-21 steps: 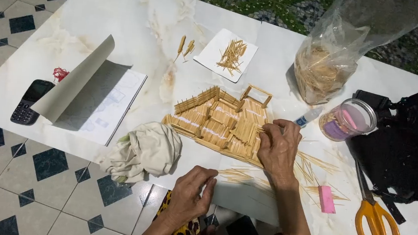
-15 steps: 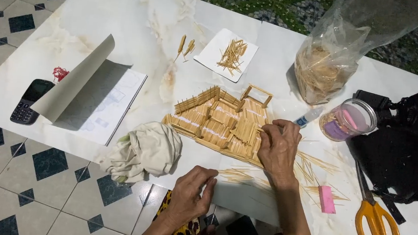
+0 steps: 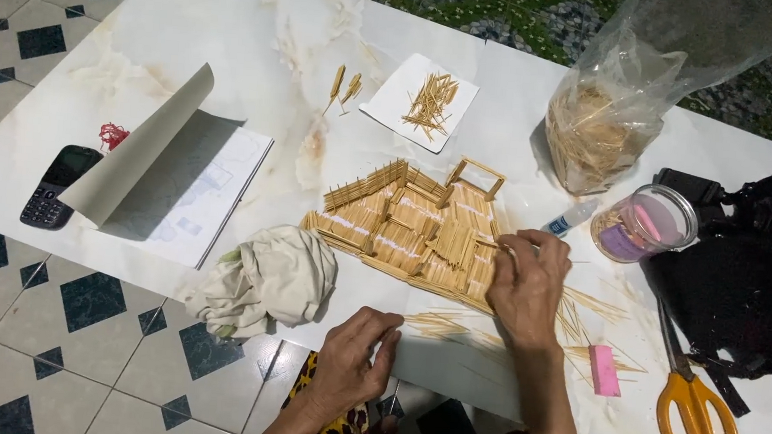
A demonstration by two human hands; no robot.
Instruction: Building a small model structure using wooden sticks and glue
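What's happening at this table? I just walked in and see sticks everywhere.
A person is working on a flat model built of thin wooden sticks on a white marble table. The right hand rests on the model's right edge; the left hand sits at the table's near edge by loose sticks. A bag of sticks, orange scissors and a crumpled cloth lie around.

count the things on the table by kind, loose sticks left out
stick model: 1
plastic bag of sticks: 1
white card: 1
open booklet: 1
phone: 1
crumpled cloth: 1
glue bottle: 1
clear jar: 1
scissors: 1
pink block: 1
black bag: 1
red thread scrap: 1
total: 12
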